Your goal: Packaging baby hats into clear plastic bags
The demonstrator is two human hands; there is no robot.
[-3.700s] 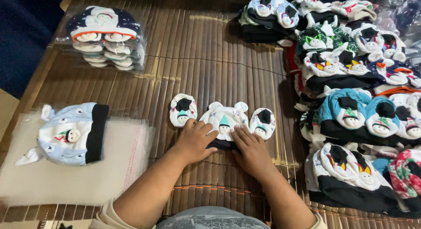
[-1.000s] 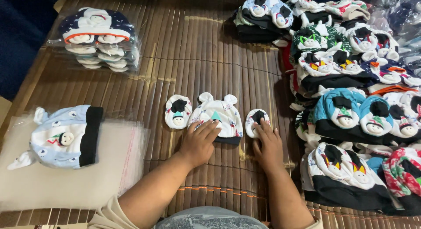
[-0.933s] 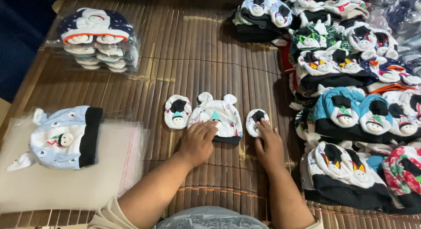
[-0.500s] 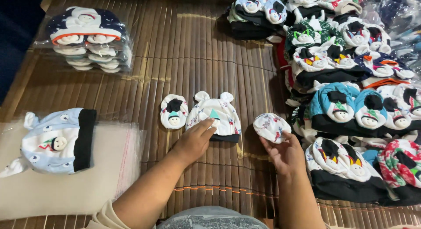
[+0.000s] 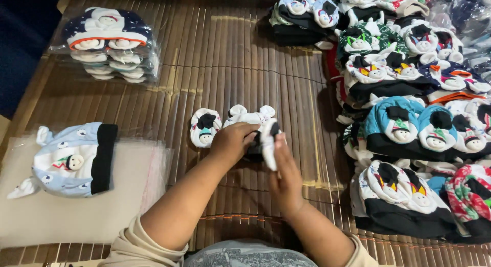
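A small white baby cap [image 5: 250, 116] with two round ears lies on the bamboo mat [image 5: 240, 52]. My left hand [image 5: 232, 143] rests on its lower part, fingers curled over it. My right hand [image 5: 284, 172] holds a small white bootie [image 5: 269, 144] on edge against the cap's right side. A matching bootie [image 5: 204, 128] with a black-hatted snowman figure lies flat just left of the cap, untouched.
A light blue cap with a black band [image 5: 74, 159] lies on a stack of clear plastic bags [image 5: 66, 211] at the left. Bagged cap sets [image 5: 110, 44] sit at the back left. Piles of loose printed caps [image 5: 409, 119] fill the right side.
My right hand lifted the right bootie off the mat, swung it out to the right, then brought it back on edge against the cap. My left hand stayed on the cap.
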